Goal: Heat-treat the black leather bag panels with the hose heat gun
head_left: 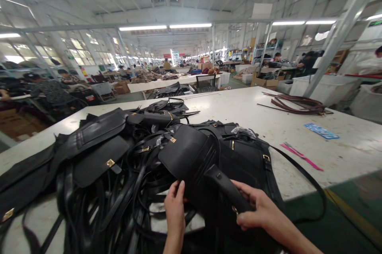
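Observation:
Just in front of me is a black leather-look bag [189, 150] with a flap and a small gold clasp. My right hand [256, 208] is closed around a thick black strap-like piece [228, 186] on its near side, thumb below, fingers on top. A small gold ring shows by that thumb. My left hand [175, 204] is at the bag's lower left edge, thumb pointing up and fingers curled, the tips partly hidden by the bag. Another black bag [249, 158] with gold buckles lies under and right of it. A long black strap [301, 168] loops off to the right.
More black bags [98, 142] with tangled straps are heaped on the left of the white table [238, 103]. On the right lie brown straps [298, 103], a blue patterned card [321, 131] and scissors with a pink ribbon [301, 156]. Other people sit farther off.

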`<action>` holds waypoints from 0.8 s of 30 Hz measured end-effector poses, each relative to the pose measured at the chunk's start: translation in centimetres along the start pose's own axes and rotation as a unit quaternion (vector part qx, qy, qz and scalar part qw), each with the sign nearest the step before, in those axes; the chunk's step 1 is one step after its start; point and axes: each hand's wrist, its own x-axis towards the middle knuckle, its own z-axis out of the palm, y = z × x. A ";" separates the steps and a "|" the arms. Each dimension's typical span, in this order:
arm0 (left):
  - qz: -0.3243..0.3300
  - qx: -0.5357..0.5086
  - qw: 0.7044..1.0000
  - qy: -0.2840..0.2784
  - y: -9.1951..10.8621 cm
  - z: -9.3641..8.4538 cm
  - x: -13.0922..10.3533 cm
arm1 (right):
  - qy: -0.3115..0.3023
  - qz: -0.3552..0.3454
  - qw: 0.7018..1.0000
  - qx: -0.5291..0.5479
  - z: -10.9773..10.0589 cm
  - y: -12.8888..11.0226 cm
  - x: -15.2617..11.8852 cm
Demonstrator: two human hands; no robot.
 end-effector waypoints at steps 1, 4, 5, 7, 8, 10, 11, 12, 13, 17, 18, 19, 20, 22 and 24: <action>-0.005 -0.006 1.000 -0.002 -0.1 0.3 0.4 | -0.007 -0.001 1.000 0.006 -0.1 0.2 1.0; -0.015 -0.016 0.999 -0.023 -0.6 1.0 0.7 | -0.015 -0.005 1.000 0.022 -0.6 0.1 4.4; -0.019 -0.020 0.999 -0.035 -0.8 1.1 0.6 | -0.014 -0.008 0.999 0.028 -0.7 0.0 5.5; -0.040 -0.039 0.997 -0.056 -0.9 1.4 0.2 | -0.003 -0.025 0.999 0.043 -0.9 -0.6 7.1; -0.056 -0.053 0.995 -0.064 -0.8 1.6 0.0 | 0.005 -0.035 0.998 0.053 -1.0 -0.8 7.6; -0.091 -0.083 0.990 -0.073 -0.3 2.0 -0.4 | 0.016 -0.049 0.996 0.071 -0.9 -0.9 7.5; -0.105 -0.093 0.987 -0.074 0.1 2.2 -0.5 | 0.013 -0.047 0.996 0.077 -0.7 -0.8 7.1; -0.113 -0.096 0.986 -0.074 0.5 2.4 -0.6 | 0.003 -0.037 0.996 0.080 -0.6 -0.5 6.3; -0.117 -0.095 0.986 -0.075 0.9 2.5 -0.6 | -0.011 -0.021 0.997 0.078 -0.3 -0.1 5.4; -0.129 -0.096 0.983 -0.094 1.7 2.6 -0.8 | -0.056 0.028 0.996 0.062 0.9 1.1 2.9; -0.136 -0.102 0.980 -0.102 1.6 2.6 -0.9 | -0.050 0.025 0.997 0.062 1.1 1.0 2.9; -0.143 -0.109 0.977 -0.111 1.5 2.5 -0.9 | -0.038 0.016 0.997 0.065 1.2 0.7 3.0; -0.150 -0.116 0.975 -0.118 1.4 2.4 -1.0 | -0.020 0.003 0.997 0.070 1.3 0.3 3.2; -0.158 -0.123 0.972 -0.124 1.3 2.2 -1.0 | 0.015 -0.017 0.997 0.078 1.4 -0.5 3.4; -0.166 -0.114 0.971 -0.132 1.4 2.1 -0.9 | 0.009 -0.020 0.997 0.075 1.4 -1.0 2.9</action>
